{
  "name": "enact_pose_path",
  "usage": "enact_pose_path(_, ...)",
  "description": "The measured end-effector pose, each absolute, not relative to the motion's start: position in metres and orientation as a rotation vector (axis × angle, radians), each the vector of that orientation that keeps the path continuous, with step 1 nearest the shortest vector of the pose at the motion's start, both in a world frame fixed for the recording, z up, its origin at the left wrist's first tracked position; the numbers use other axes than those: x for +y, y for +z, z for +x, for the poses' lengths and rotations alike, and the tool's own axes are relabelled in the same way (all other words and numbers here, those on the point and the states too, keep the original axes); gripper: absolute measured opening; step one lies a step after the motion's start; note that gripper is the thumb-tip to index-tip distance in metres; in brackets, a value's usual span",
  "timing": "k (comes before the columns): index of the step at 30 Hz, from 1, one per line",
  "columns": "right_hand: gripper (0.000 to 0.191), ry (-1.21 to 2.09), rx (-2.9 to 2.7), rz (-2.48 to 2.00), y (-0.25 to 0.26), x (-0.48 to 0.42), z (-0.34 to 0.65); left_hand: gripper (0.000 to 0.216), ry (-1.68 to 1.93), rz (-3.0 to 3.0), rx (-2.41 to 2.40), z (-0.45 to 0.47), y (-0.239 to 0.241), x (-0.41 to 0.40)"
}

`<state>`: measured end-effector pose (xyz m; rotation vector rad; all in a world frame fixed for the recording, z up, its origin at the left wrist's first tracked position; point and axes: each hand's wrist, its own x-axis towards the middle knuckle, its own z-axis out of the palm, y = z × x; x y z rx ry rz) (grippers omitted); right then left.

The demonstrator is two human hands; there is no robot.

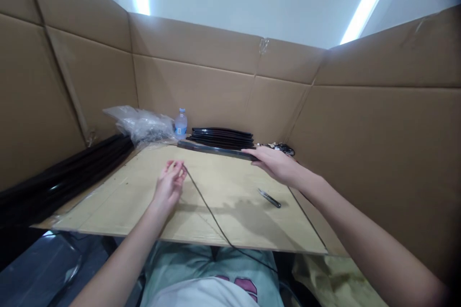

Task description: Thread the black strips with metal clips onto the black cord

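Observation:
My left hand point(171, 180) is closed in a pinch on the end of a thin dark cord point(209, 208). From those fingertips the cord slopes down to the right, over the table's near edge and across my lap. My right hand point(275, 163) reaches to the back of the table, its fingers and thumb closed around the right end of a long black strip point(216, 150). Behind that strip lies a stack of similar glossy black strips point(221, 137). Thread snips point(269, 198) lie on the board, nearer to me than my right hand.
A water bottle point(181, 124) and crumpled clear plastic bags point(147, 127) stand at the back left. Long black pieces point(65, 177) lie along the left side. Small dark items point(284, 148) sit at the back right. Cardboard walls point(201, 76) enclose the wooden tabletop point(144, 192).

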<state>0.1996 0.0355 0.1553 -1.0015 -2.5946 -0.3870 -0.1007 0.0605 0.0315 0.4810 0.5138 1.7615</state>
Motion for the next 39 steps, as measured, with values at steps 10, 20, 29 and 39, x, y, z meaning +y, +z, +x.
enact_pose_path(10, 0.032, 0.091, -2.267, -1.235, 0.099, -0.066, 0.188, 0.008, 1.830, 0.291, 0.202, -0.150, 0.058, 0.019)
enact_pose_path(20, 0.034, 0.244, -2.155, -1.405, 0.062, -0.090, 0.178, 0.023, 1.593, 1.319, 0.810, -0.111, 0.075, -0.043)
enact_pose_path(29, 0.034, 0.300, -2.231, -1.390, 0.059, -0.091, 0.171, 0.025, 1.282, 2.343, 0.916, -0.077, 0.063, -0.063)
enact_pose_path(39, 0.028, 0.440, -2.280, -1.330, 0.067, -0.102, 0.165, 0.030, 1.251, 2.815, 0.720, -0.070, 0.054, -0.066)
